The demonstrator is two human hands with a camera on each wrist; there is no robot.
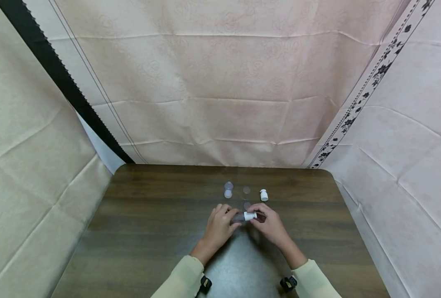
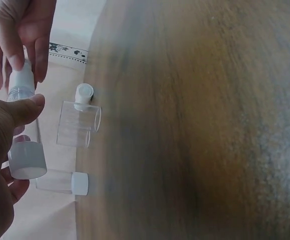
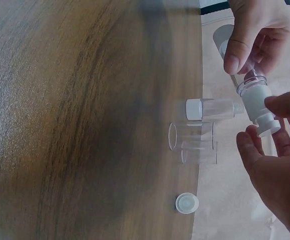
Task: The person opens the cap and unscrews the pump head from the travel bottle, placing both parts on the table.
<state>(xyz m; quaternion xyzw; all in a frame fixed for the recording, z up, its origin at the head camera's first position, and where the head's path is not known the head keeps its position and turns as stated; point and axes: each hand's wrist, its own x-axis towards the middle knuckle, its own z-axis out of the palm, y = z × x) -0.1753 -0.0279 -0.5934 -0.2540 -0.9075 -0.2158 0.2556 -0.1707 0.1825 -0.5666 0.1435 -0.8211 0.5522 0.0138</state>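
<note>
Above the table my left hand grips a clear bottle, with the thumb laid along its side. The bottle's white base faces back past that hand. At the other end a white pump top sits on the bottle's neck. My right hand pinches this pump top between thumb and fingers. The bottle lies nearly level between both hands, tilted in the wrist views. Whether the pump top is fully seated on the threads I cannot tell.
Beyond the hands stands a second clear bottle with a white base. Two clear cylindrical covers are beside it, and a loose white pump top lies farther right. The wooden table's far edge meets hanging pale cloth.
</note>
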